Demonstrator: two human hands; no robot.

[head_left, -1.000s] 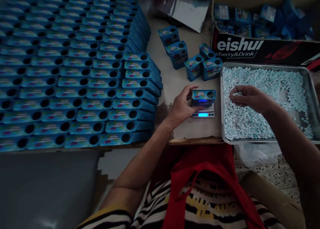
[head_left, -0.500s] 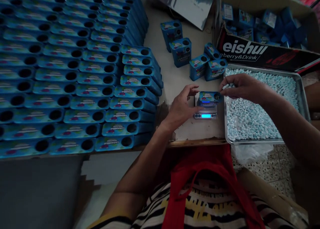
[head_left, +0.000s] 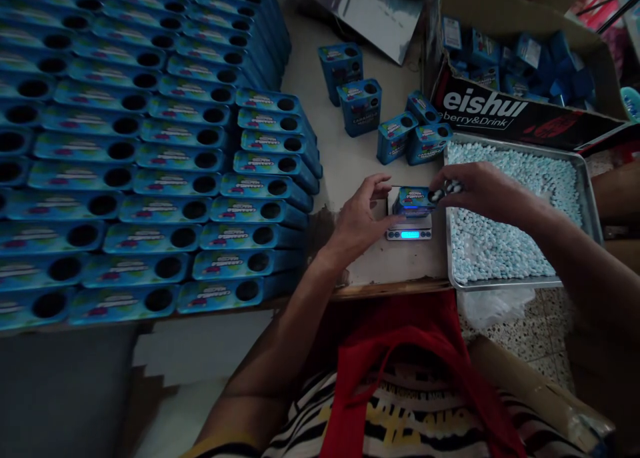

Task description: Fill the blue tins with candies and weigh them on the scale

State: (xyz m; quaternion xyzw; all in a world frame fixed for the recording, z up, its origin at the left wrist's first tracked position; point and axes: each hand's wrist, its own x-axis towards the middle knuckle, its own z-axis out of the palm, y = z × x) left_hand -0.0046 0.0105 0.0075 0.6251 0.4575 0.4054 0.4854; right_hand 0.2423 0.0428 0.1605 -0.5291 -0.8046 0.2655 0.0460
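A small blue candy box (head_left: pixel 413 197) stands on a digital scale (head_left: pixel 410 233) whose display glows blue. My left hand (head_left: pixel 361 213) is beside the box's left side, fingers apart and curved, with the thumb near the scale's platform; I cannot tell whether it touches. My right hand (head_left: pixel 465 185) is at the round hole on the box's right end, fingers closed round several pale candies (head_left: pixel 453 187). Right of the scale lies a metal tray (head_left: pixel 593 205) filled with pale blue and white candies (head_left: pixel 500 245).
Rows of blue boxes (head_left: pixel 170 178) with round dark holes cover the table's left side. Several loose blue boxes (head_left: pixel 360 106) stand behind the scale. A cardboard carton (head_left: pixel 530 111) at the back right holds more boxes. The table's front edge (head_left: pixel 395 287) lies before me.
My right hand has moved left from beside the box to its hole, carrying the candies. My left hand stays beside the box. The whole view has shifted slightly.
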